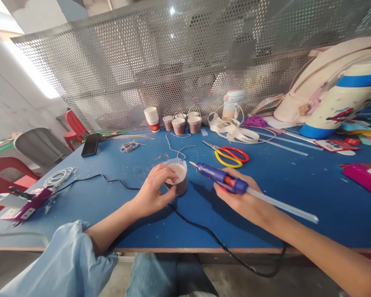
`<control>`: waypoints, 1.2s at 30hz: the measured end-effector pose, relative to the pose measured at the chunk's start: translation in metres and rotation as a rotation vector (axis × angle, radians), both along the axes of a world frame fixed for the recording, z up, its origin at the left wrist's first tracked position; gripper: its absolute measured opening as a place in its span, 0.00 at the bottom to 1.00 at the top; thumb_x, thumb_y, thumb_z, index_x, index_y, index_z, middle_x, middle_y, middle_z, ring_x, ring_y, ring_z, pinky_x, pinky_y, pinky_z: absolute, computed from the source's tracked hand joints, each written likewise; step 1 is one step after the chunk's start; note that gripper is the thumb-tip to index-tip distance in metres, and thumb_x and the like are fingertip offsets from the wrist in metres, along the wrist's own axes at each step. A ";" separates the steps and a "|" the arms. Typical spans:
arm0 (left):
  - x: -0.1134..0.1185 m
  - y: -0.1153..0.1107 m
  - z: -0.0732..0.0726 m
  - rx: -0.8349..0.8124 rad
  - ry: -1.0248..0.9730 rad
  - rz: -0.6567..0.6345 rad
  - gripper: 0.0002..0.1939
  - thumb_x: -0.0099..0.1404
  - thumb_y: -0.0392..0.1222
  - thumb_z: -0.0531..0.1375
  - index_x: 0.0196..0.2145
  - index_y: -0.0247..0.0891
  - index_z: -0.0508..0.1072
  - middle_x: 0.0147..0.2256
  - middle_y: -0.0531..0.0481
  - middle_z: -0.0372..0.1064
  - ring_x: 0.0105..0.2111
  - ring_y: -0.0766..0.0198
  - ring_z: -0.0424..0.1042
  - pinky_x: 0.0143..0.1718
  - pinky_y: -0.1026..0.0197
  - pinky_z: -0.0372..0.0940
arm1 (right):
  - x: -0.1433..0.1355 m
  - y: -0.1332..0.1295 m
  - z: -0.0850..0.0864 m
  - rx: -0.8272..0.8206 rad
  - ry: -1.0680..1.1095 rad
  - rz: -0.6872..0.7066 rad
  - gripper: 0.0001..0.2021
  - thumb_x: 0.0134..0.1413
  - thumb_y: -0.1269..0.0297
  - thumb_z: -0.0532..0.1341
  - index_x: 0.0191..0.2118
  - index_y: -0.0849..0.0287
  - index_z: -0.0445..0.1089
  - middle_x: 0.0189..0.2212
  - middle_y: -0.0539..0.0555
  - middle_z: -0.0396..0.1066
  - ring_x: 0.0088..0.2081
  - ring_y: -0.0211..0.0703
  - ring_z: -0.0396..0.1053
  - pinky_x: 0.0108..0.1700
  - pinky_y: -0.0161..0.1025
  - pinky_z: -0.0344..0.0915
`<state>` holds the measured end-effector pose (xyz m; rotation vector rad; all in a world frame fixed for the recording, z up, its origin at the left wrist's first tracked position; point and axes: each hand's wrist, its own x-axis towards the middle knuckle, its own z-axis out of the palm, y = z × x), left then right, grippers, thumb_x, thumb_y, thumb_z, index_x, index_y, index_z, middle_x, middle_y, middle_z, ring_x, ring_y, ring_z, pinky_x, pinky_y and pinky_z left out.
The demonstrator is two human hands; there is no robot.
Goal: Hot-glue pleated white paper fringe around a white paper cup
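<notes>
My right hand (239,194) is closed around a blue hot glue gun (219,177), its nozzle pointing left and a clear glue stick (281,204) jutting from its back. Just left of the nozzle, a small brown cup (181,186) with pale ruffled trim (175,161) on its far rim stands on the table. My left hand (157,185) grips this cup, thumb against its near side and fingertips over its opening. Beyond the cup lies a loose length of cord (176,148). Scissors (227,154) with red and yellow handles rest behind the glue gun.
Several finished-looking brown cups (179,126) and stacked paper cups (152,119) line the back, before a perforated metal screen (117,70). White ribbon (238,132), a bottle (336,99) and a bag (306,86) sit right. A black cable (204,229) crosses to a power strip (27,208); a phone (90,145) lies left.
</notes>
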<state>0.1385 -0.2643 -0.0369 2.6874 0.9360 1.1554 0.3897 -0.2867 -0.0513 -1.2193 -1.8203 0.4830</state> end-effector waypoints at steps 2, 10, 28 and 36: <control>0.000 0.000 -0.002 0.003 -0.027 0.014 0.11 0.58 0.30 0.55 0.39 0.40 0.64 0.36 0.48 0.71 0.39 0.60 0.70 0.46 0.52 0.67 | 0.001 -0.013 0.000 0.108 -0.027 0.104 0.02 0.52 0.66 0.59 0.32 0.54 0.64 0.22 0.45 0.65 0.22 0.36 0.61 0.26 0.34 0.60; 0.000 0.003 -0.007 0.100 -0.089 -0.032 0.13 0.59 0.29 0.56 0.40 0.41 0.63 0.37 0.48 0.70 0.40 0.60 0.72 0.53 0.47 0.64 | 0.002 -0.017 -0.021 0.255 -0.088 0.341 0.06 0.52 0.70 0.57 0.37 0.54 0.61 0.27 0.48 0.66 0.25 0.35 0.62 0.27 0.33 0.58; 0.000 0.002 -0.006 0.091 -0.035 0.022 0.09 0.60 0.30 0.55 0.38 0.40 0.63 0.33 0.51 0.70 0.35 0.63 0.72 0.55 0.47 0.63 | -0.002 -0.013 -0.028 0.349 -0.184 0.314 0.04 0.55 0.66 0.58 0.35 0.56 0.61 0.25 0.47 0.66 0.22 0.34 0.61 0.25 0.33 0.55; 0.002 0.001 -0.004 0.087 -0.037 0.021 0.09 0.60 0.30 0.54 0.37 0.41 0.63 0.32 0.52 0.70 0.34 0.64 0.72 0.55 0.48 0.63 | -0.003 -0.013 -0.028 0.361 -0.196 0.284 0.04 0.54 0.68 0.57 0.34 0.56 0.60 0.23 0.46 0.65 0.21 0.34 0.60 0.24 0.33 0.53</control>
